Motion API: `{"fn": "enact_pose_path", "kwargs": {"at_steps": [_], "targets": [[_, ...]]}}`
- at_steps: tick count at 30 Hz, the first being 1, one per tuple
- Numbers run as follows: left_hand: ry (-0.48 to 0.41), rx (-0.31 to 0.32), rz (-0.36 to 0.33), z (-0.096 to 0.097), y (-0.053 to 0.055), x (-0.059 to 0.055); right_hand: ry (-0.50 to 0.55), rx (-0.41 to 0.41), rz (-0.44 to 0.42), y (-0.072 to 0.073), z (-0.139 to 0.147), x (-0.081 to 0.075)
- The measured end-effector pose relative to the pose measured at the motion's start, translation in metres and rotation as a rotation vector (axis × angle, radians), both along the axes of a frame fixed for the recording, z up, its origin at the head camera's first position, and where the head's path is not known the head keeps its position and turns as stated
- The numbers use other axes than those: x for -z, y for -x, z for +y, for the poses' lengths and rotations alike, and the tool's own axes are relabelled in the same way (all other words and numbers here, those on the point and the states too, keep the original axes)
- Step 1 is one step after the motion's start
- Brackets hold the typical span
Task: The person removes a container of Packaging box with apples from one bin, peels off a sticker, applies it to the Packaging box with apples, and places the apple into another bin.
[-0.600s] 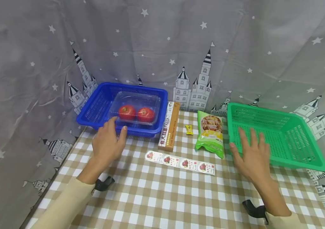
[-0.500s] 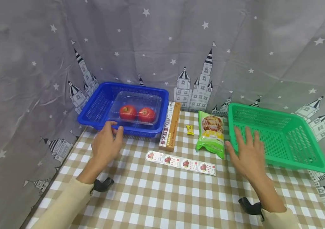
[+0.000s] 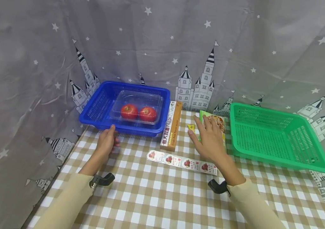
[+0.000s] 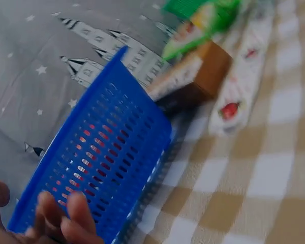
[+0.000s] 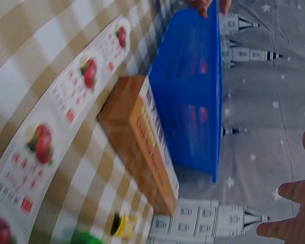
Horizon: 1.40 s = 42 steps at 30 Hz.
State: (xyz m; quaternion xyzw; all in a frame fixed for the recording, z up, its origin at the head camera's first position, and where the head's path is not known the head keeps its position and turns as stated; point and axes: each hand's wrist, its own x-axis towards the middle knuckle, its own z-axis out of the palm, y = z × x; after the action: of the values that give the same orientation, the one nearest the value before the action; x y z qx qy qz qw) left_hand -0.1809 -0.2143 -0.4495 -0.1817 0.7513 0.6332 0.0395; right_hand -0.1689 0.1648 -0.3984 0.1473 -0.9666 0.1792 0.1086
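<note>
My left hand (image 3: 105, 141) is at the front rim of a blue plastic basket (image 3: 93, 123). Its thumb and loosely bent fingers lie on either side of the rim, with a gap still showing in the left wrist view; contact is unclear. Two red apples (image 3: 129, 112) are visible under a clear plastic container (image 3: 139, 98) in the basket. My right hand (image 3: 209, 140), fingers spread, hovers over a green food bag (image 3: 205, 114) and partly hides it. A small yellow packet (image 3: 191, 127) lies beside its fingers.
A pasta box (image 3: 171, 127) lies against the basket's right side. In front of it runs a strip of apple-printed labels (image 3: 176, 160). At the right stands a green plastic basket (image 3: 265, 136). A grey curtain (image 3: 151, 41) closes off the back of the checked tablecloth (image 3: 151, 197).
My right hand has moved left from the green basket to above the food bag. My left hand has turned, its thumb and fingers now around the blue basket's rim. The objects have stayed put.
</note>
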Motion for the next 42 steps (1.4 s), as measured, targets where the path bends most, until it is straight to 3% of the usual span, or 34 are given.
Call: {"fn": "enact_pose_path", "kwargs": {"at_steps": [4,6,16,25,30,34,37,42], "targets": [[-0.269,0.001,-0.037,0.001,0.007,0.0,0.025,-0.049,-0.025,0.011,-0.027,0.001],[-0.35,0.003,-0.038,-0.001,0.01,0.0,0.026,-0.082,-0.031,0.016,-0.043,0.002],[-0.349,0.02,-0.017,-0.006,0.017,0.002,-0.006,-0.157,-0.052,0.041,-0.112,0.008],[-0.395,0.023,-0.033,-0.008,0.017,-0.001,0.281,-0.173,-0.256,0.076,-0.149,-0.001],[-0.4,0.023,-0.036,-0.007,0.017,-0.001,0.414,-0.082,-0.351,0.094,-0.16,-0.001],[-0.407,0.031,-0.037,-0.005,0.017,-0.001,0.539,-0.003,-0.52,0.101,-0.164,-0.007],[-0.409,0.022,-0.035,-0.005,0.016,-0.001,0.616,-0.017,-0.625,0.104,-0.167,-0.009],[-0.396,0.018,-0.041,-0.005,0.015,0.0,0.672,-0.042,-0.669,0.108,-0.171,-0.006]]}}
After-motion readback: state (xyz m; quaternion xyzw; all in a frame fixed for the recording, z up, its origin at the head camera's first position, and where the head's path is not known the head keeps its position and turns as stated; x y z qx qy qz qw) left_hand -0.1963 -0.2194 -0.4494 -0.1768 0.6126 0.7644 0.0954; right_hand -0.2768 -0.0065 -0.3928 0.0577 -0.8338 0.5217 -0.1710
